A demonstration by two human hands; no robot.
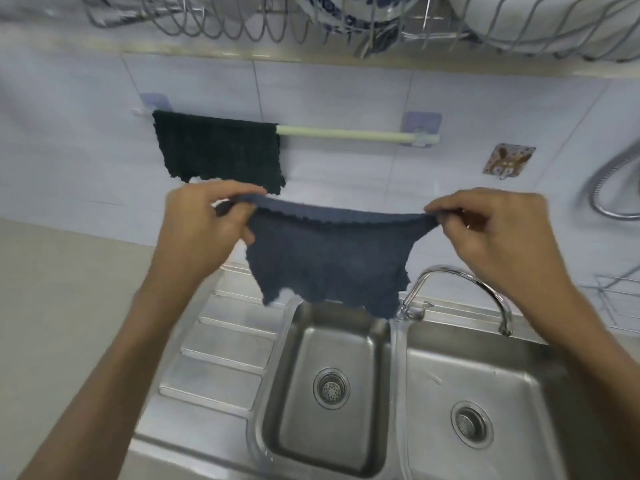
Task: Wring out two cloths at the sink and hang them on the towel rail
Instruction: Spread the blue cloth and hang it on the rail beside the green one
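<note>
1. Taking the rail (346,134) on the tiled wall as the landmark: its left part carries a black cloth (218,150), draped over it and hanging flat against the tiles with a ragged lower edge.
2. The right part of the rail, from the black cloth's edge to the right bracket, is bare.
3. Below the rail, the left hand (204,230) pinches the upper left corner of a blue cloth (329,258); its fingers (242,194) are closed tight over the hem, thumb beneath.
4. The blue cloth is stretched wide between both hands, below the rail and apart from it, its top edge taut and sagging a little in the middle. Its frayed bottom edge hangs above the sink (394,375) without touching it.
5. The black cloth's lower right corner hangs just above the blue cloth's top edge, near the left hand.
6. The right hand (491,233), below the rail's right end, pinches the upper right corner; its fingers (446,207) are curled shut on the hem.
7. Low under the rail, a curved tap (460,277) rises behind the blue cloth's right lower corner.
8. Above the rail, a wire dish rack (242,26) holds plates.
9. Right of the rail: a wall hook (507,161), then a metal hose (609,188).
10. Far left and lower, the pale desk (69,289) adjoins the ribbed drainboard.
</note>
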